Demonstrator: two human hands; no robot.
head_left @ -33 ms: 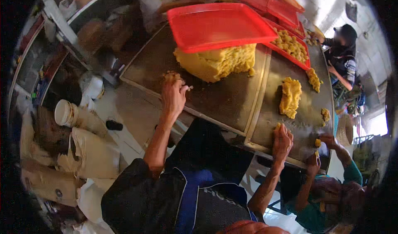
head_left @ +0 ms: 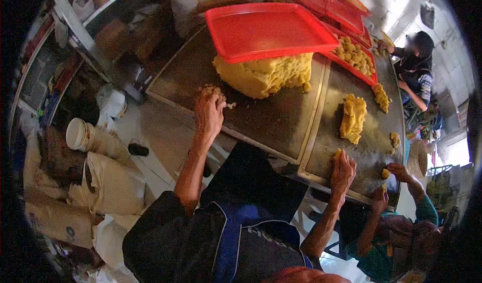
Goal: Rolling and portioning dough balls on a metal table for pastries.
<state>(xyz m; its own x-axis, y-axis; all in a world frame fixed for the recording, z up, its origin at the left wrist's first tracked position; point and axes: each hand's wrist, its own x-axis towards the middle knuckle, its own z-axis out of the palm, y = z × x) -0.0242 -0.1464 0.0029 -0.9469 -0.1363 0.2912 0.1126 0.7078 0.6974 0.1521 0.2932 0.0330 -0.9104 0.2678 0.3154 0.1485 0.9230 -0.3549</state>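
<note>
a metal table (head_left: 281, 117) is carrying the work. a big yellow dough block (head_left: 263, 75) is lying on it, with a red tray (head_left: 266, 29) sitting on top. a smaller dough lump (head_left: 353, 117) is lying to the right, crumbs (head_left: 213, 90) near the left edge, bits (head_left: 394, 140) at the right, and more red trays (head_left: 346, 37) behind, one holding dough balls (head_left: 354, 54).
</note>
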